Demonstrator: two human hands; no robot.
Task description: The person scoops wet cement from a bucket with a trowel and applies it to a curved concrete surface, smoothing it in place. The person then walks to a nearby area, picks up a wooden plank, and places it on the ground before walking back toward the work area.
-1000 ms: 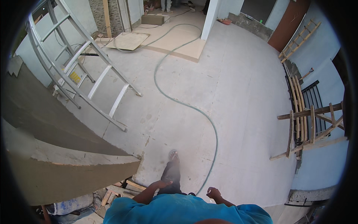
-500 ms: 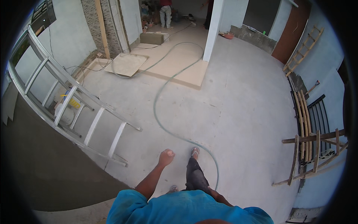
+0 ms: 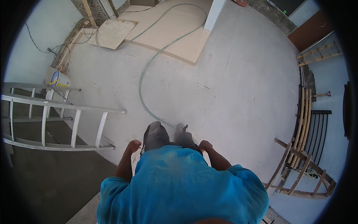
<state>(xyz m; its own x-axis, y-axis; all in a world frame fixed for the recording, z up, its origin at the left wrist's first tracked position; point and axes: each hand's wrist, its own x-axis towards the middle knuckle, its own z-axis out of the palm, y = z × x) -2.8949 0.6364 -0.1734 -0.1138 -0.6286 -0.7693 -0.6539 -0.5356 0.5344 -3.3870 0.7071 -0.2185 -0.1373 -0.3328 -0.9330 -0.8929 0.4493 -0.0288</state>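
Note:
My left hand (image 3: pixel 134 145) hangs beside my left thigh, its fingers curled in with nothing visible in them. At the other thigh my right hand (image 3: pixel 204 145) is also curled closed, and no object shows in it. Ahead of my feet a greenish hose (image 3: pixel 141 87) lies in a long loop over the grey floor (image 3: pixel 231 100) and passes by my front foot. Left of my left hand, an aluminium ladder (image 3: pixel 76 128) reaches in with its foot ends toward me.
Beyond the hose is a low beige platform (image 3: pixel 179 48) with a pale board (image 3: pixel 113 33) at its left. A white bucket (image 3: pixel 59 79) stands behind the ladder. Along the right wall are bamboo poles (image 3: pixel 304 127), a black metal grille (image 3: pixel 316 136), a wooden trestle (image 3: pixel 298 171) and a bamboo ladder (image 3: pixel 319 53).
I have stepped forward and my view tilts further down. My left hand has swung back to my side, and my right hand has come into sight. The people in the far room have left the view.

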